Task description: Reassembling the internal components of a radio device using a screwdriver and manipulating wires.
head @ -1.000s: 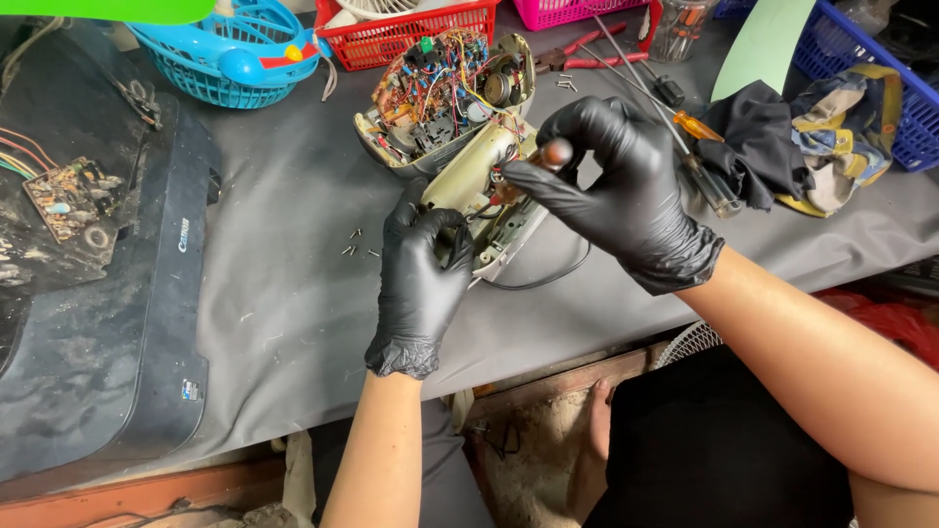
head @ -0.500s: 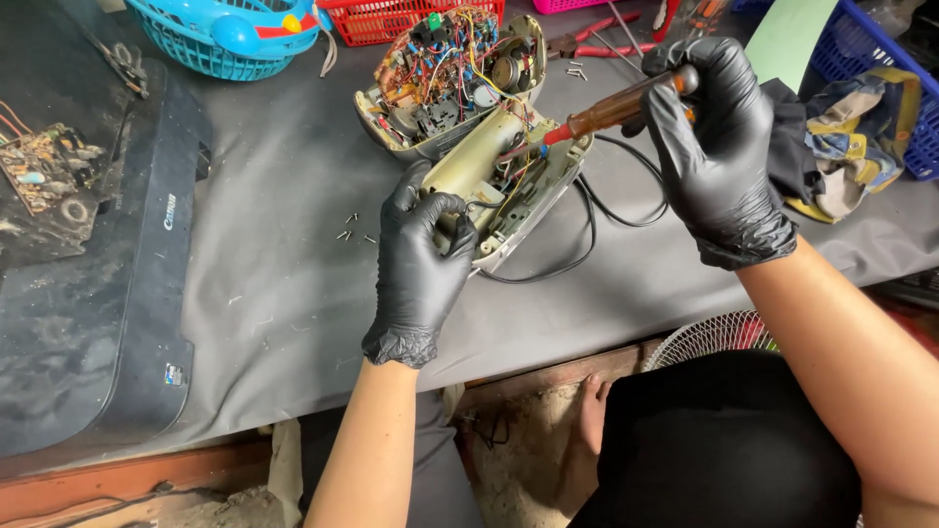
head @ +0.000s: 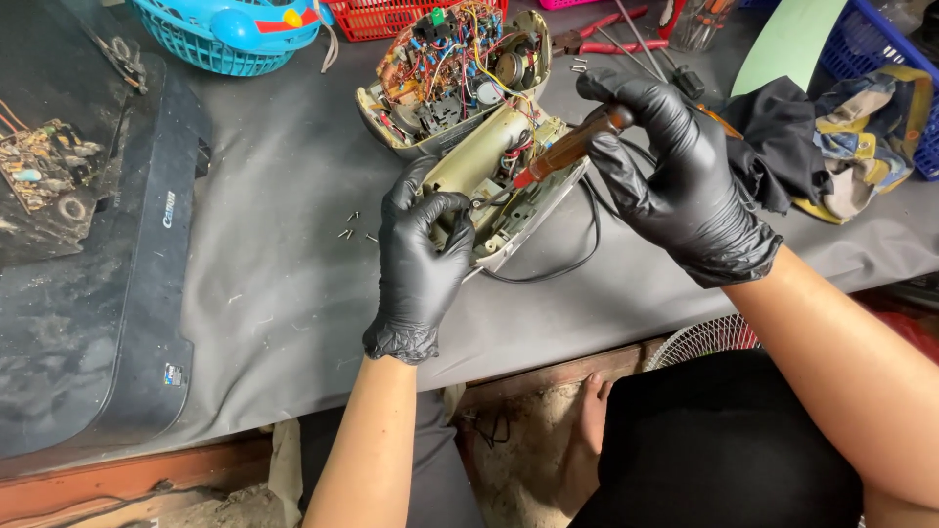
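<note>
A person in black gloves worked at a grey-covered bench [head: 274, 323] on an opened cream appliance shell [head: 489, 191]. Near edge first: the left hand [head: 421, 259] gripped the shell's near end, fingers curled round its rim & thumb pressed on top, steadying it. Just left of that hand lay a few loose screws [head: 350, 227] on the cloth, so the case looked already unscrewed & split. The right hand [head: 675, 171] pinched a brown-handled screwdriver [head: 567, 147] betw. thumb & fingertips, its red-collared tip angled down into the shell's inside, beside a black cable [head: 577, 259] looping off toward the bench edge. Work inside seemed unfinished: parts & wiring were still seated. Farther back, touching the shell, sat the other half w/ its circuit board [head: 450, 59] exposed. Behind were red pliers [head: 606, 39], a red basket [head: 391, 18] & a blue basket [head: 210, 49].

Vs. half a sec earlier, the right hand had come lower & closer to the shell, bringing the tip inside; the left hand's hold was unchanged.
</note>
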